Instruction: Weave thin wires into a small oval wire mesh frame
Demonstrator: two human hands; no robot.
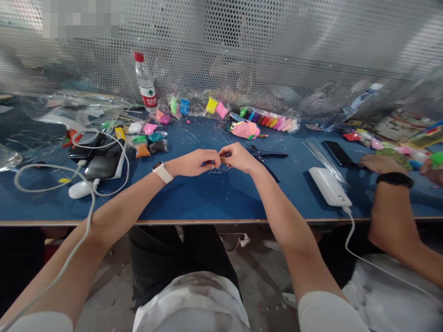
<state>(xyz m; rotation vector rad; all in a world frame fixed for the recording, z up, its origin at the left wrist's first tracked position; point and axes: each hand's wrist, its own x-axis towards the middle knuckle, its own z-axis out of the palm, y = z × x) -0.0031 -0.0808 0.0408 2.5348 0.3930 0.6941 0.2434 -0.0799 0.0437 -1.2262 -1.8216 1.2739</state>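
Left hand point(205, 161) and right hand point(238, 157) seem to pinch thin strands point(218, 171), fingers narrow. I'd worry about a slack grip letting springy ends slip free.

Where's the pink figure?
In the head view, the pink figure lies just right of centre on the blue table, beyond the right hand and next to the row of colourful pieces.

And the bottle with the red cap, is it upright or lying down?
Upright: the bottle stands with its red cap at the top and its label low, near the blue table.
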